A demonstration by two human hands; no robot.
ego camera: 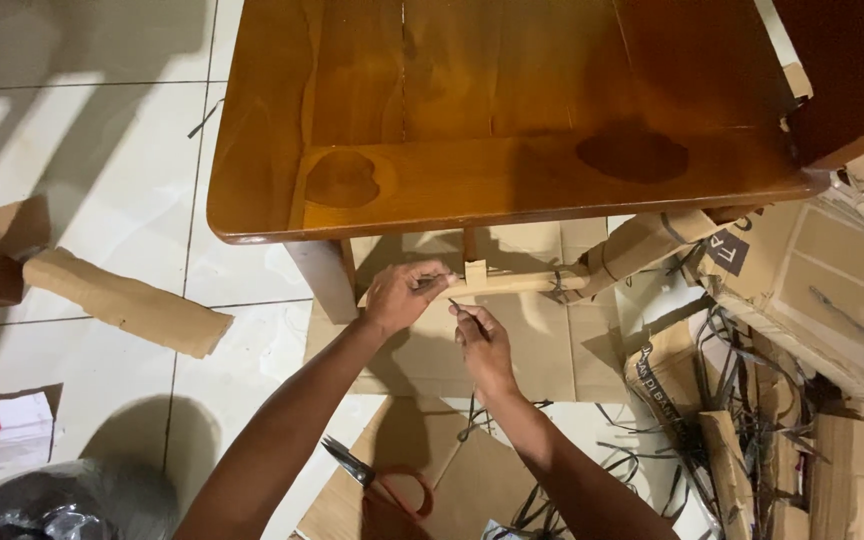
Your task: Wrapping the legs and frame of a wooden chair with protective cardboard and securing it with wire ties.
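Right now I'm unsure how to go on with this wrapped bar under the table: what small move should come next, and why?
Probably draw the dark strap end pinched in the right hand away from the cardboard-wrapped bar, while the left hand keeps its grip there. The wrapping is intact there, and other straps already lie cut on the floor.

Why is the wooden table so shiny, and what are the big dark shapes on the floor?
In the head view, light glares off the glossy wooden table, with dark blotches reflected in its top; big soft shadows fall across the white floor tiles at left; the left hand and right hand at the wooden rail look sharp, while the scissors sit in dimmer light.
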